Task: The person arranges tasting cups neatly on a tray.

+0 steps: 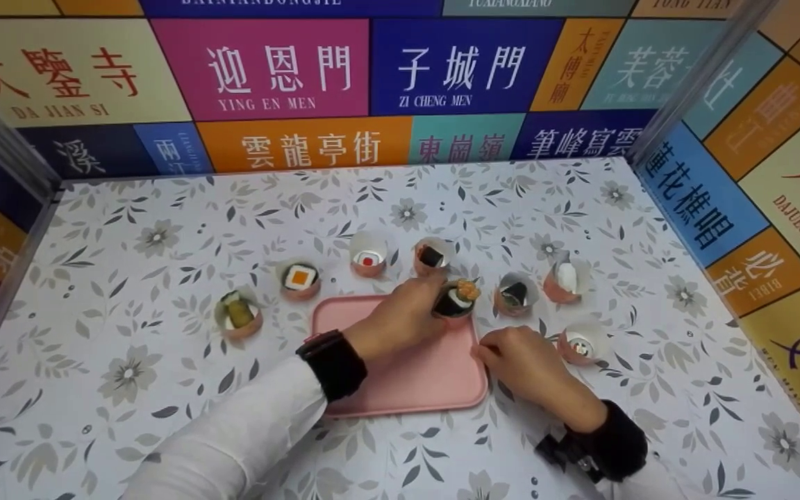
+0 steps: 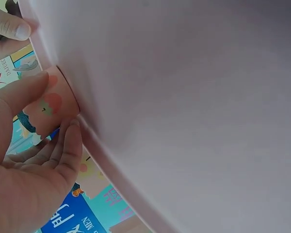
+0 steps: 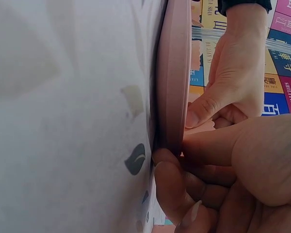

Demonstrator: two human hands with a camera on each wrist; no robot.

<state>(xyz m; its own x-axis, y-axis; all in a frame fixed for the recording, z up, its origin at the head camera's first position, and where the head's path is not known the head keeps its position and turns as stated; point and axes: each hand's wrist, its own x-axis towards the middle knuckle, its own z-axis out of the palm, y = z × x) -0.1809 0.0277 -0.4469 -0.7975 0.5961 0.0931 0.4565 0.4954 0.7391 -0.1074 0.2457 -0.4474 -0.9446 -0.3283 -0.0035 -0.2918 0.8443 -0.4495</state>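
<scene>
My left hand (image 1: pixel 407 312) grips a small pink paper cup (image 2: pixel 54 108) with a strawberry print, thumb on one side and fingers on the other. A dark-wrapped sushi piece with an orange topping (image 1: pixel 466 290) sits in that cup. The cup is at the far right corner of the pink rectangular tray (image 1: pixel 400 385), its base right at the tray's surface near the rim. At the tray's right edge, my right hand (image 1: pixel 528 364) pinches the rim, thumb above and curled fingers below, as the right wrist view shows.
Several similar cups stand in an arc behind the tray, from one with a green-topped piece (image 1: pixel 238 316) at left to one with a small roll (image 1: pixel 578 345) by my right hand. A dark-wrapped piece's cup (image 1: pixel 513 295) stands close right. Printed walls (image 1: pixel 289 69) enclose the flower-patterned table.
</scene>
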